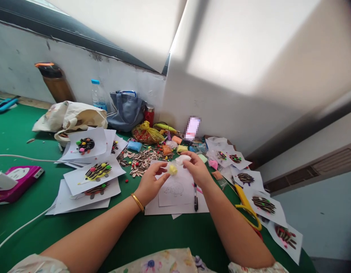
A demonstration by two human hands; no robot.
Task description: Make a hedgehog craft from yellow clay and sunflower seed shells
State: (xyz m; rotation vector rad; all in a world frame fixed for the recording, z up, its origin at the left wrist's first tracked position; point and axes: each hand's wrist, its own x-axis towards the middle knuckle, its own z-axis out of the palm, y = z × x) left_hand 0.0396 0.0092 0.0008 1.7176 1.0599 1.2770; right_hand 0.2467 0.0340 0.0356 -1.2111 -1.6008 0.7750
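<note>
My left hand (152,182) is at the middle, its thumb and fingers curved beside a small clear bag with a yellow lump (172,170) in it. My right hand (196,168) pinches a whitish part of the plastic bag (182,160). Below both hands lies a white sheet with a pencil drawing of a hedgehog (174,189), on top of a larger paper (152,207). A black pen (196,198) rests on the paper, right of the drawing.
Decorated hedgehog cards (98,172) are stacked at left, with more (264,204) at right beside yellow scissors (249,216). Behind the hands lie sunflower seeds (141,161), coloured clay packets (134,146), a phone (192,128), a blue bag (125,110) and bottles (98,96).
</note>
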